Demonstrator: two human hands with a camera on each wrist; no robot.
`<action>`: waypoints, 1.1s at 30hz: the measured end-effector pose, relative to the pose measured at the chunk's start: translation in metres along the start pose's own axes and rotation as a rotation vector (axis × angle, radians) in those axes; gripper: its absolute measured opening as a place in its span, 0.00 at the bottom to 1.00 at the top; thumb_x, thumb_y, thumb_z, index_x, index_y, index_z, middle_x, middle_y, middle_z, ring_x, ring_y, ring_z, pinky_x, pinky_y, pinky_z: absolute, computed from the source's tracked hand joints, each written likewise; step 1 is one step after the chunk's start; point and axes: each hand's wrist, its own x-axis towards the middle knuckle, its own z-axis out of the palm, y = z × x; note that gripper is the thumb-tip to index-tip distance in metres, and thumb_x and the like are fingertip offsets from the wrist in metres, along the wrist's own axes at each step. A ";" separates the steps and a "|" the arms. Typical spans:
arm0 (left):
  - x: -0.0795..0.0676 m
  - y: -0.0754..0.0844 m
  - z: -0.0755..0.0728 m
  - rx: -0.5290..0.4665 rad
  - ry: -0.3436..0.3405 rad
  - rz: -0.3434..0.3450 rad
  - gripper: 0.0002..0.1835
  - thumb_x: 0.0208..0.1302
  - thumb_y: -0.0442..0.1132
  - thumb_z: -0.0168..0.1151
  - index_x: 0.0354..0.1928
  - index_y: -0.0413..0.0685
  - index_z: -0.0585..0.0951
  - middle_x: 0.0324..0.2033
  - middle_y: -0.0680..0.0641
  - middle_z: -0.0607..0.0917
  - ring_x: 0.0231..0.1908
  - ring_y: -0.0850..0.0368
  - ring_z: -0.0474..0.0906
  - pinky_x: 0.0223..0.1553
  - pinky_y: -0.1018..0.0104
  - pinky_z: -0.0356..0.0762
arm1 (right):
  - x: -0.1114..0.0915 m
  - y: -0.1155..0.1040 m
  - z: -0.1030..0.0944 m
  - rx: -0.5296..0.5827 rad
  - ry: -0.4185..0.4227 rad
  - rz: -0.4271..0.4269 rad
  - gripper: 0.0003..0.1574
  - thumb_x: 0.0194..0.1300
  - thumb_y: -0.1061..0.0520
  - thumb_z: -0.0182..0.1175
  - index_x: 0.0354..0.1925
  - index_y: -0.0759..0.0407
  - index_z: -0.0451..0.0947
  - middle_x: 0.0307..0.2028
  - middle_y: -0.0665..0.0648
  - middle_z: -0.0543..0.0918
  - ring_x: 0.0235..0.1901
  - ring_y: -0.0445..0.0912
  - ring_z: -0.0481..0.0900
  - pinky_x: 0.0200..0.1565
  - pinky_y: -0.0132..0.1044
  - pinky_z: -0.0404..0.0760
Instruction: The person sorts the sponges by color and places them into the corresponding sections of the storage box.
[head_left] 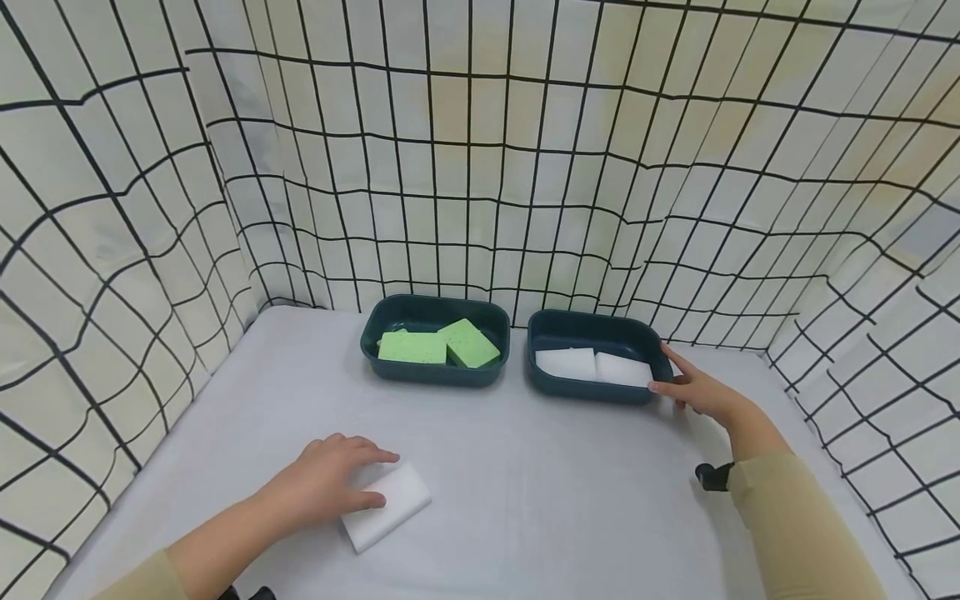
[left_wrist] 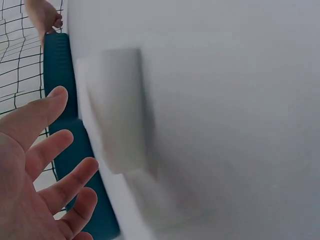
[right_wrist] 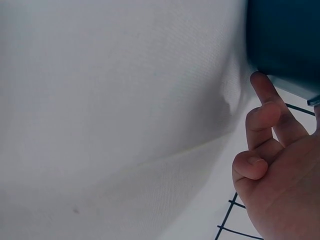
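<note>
A white rectangular sponge (head_left: pixel 401 497) lies on the cloth at the near left. Over it reaches my left hand (head_left: pixel 330 482); the left wrist view shows its fingers (left_wrist: pixel 75 180) spread and clear of the white sponge (left_wrist: pixel 122 110). At the back right, my right hand (head_left: pixel 703 392) holds the right end of a dark teal bin (head_left: pixel 588 389), thumb at the front corner and index finger along the end. In the right wrist view one fingertip touches the teal bin (right_wrist: pixel 287 45), while other fingers (right_wrist: pixel 252 165) curl beneath. Two white sponges (head_left: pixel 566 364) sit inside that bin.
To its left stands a second teal bin (head_left: pixel 435 374) with green sponges (head_left: pixel 412 347) in it. A black wire grid (head_left: pixel 468 200) backed with pale cloth encloses the left, back and right sides. White cloth (head_left: pixel 525 492) covers the table.
</note>
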 end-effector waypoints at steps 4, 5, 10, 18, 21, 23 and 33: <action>-0.005 -0.002 0.007 -0.016 -0.022 0.002 0.27 0.48 0.55 0.77 0.54 0.63 0.85 0.47 0.56 0.83 0.47 0.52 0.75 0.48 0.49 0.70 | 0.002 0.001 0.000 0.000 0.001 0.016 0.68 0.62 0.29 0.61 0.79 0.40 0.26 0.50 0.65 0.73 0.35 0.51 0.73 0.43 0.51 0.66; -0.006 -0.002 0.008 -0.018 -0.030 0.004 0.27 0.48 0.55 0.77 0.54 0.63 0.85 0.47 0.56 0.83 0.46 0.52 0.75 0.47 0.49 0.70 | 0.003 0.002 -0.001 0.003 -0.001 0.020 0.68 0.62 0.28 0.61 0.79 0.39 0.26 0.51 0.66 0.73 0.35 0.51 0.73 0.43 0.50 0.66; -0.006 -0.002 0.011 -0.014 -0.047 0.008 0.28 0.48 0.55 0.77 0.54 0.62 0.85 0.46 0.56 0.83 0.46 0.53 0.75 0.47 0.50 0.70 | 0.003 0.001 -0.001 -0.001 -0.002 0.021 0.68 0.62 0.28 0.61 0.79 0.39 0.25 0.50 0.65 0.74 0.36 0.51 0.73 0.42 0.49 0.67; -0.008 0.002 0.012 0.059 -0.049 0.021 0.33 0.45 0.59 0.78 0.56 0.61 0.84 0.44 0.55 0.83 0.44 0.53 0.75 0.46 0.50 0.69 | -0.001 -0.001 0.001 -0.017 0.010 0.004 0.66 0.64 0.31 0.60 0.79 0.40 0.25 0.45 0.63 0.75 0.35 0.50 0.73 0.43 0.50 0.67; -0.010 0.002 0.014 0.073 -0.053 0.026 0.38 0.42 0.63 0.77 0.58 0.61 0.83 0.44 0.56 0.83 0.43 0.55 0.74 0.46 0.51 0.68 | -0.002 -0.001 0.002 -0.018 0.011 0.003 0.66 0.65 0.31 0.60 0.79 0.39 0.26 0.42 0.61 0.75 0.34 0.50 0.73 0.41 0.48 0.66; -0.012 0.003 0.016 0.087 -0.048 0.034 0.40 0.40 0.65 0.77 0.59 0.61 0.82 0.45 0.56 0.83 0.43 0.55 0.73 0.47 0.52 0.68 | -0.002 -0.001 0.001 -0.021 0.013 0.003 0.66 0.65 0.31 0.60 0.79 0.39 0.26 0.41 0.60 0.75 0.34 0.50 0.72 0.40 0.47 0.66; -0.015 0.008 0.015 0.160 -0.051 0.009 0.40 0.41 0.61 0.78 0.61 0.62 0.80 0.44 0.56 0.82 0.43 0.55 0.72 0.47 0.51 0.67 | -0.002 -0.003 0.002 -0.020 0.013 0.002 0.65 0.66 0.32 0.60 0.79 0.40 0.26 0.39 0.60 0.75 0.33 0.50 0.72 0.39 0.45 0.66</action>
